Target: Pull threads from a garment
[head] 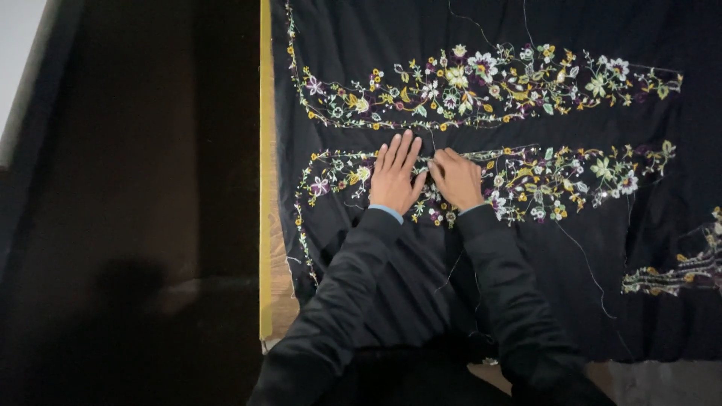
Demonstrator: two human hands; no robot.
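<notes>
Cloth: black fabric panel [481, 256] with bands of multicoloured floral embroidery, spread flat over a wooden table.
Upper band: floral embroidery strip [481, 86] running left to right, well above the hands, untouched.
Lower band: second floral embroidery strip [526, 177], directly under both hands at its left-centre part.
Left hand [395, 177]: palm down on the lower band, fingers straight and slightly spread, pressing the cloth flat; grips nothing.
Right hand [456, 179]: just beside the left, knuckles up, fingers curled in with tips pinched together at the cloth; whether it grips a thread or needle I cannot tell, too small.
Sleeves: black with a pale blue cuff edge at the left wrist.
Threads: thin loose pale strands [583, 259] trailing across the black cloth.
Table edge: yellow-trimmed wooden table edge [265, 188], left of the cloth.
Third band: partial embroidery strip [681, 267] at far right.
</notes>
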